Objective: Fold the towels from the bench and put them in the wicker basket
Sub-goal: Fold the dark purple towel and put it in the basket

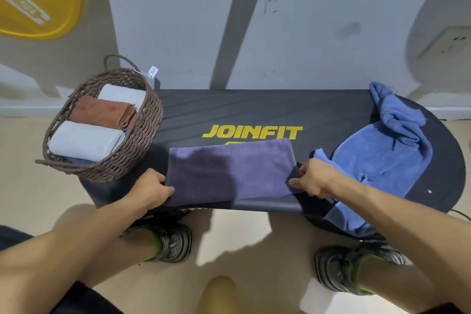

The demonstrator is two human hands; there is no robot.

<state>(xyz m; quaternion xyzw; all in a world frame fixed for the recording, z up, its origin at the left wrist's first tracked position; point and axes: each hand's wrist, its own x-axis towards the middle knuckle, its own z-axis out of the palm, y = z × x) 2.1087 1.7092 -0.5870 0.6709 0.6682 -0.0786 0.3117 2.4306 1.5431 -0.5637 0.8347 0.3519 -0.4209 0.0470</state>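
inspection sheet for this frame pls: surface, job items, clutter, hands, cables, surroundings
Surface: dark bench with yellow JOINFIT lettering.
Job's things: purple towel flat at the front edge; blue towel crumpled on the right end, hanging over; wicker basket on the left end holds folded white and brown towels.
Clutter: nothing seen.
Grippers: left hand and right hand each pinch a near corner of the purple towel.
Cables: thin dark cable, far right.
Surroundings: grey wall, wall socket, beige floor.

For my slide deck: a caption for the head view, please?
Both hands, left and right, pinch a purple towel on the bench beside the wicker basket.
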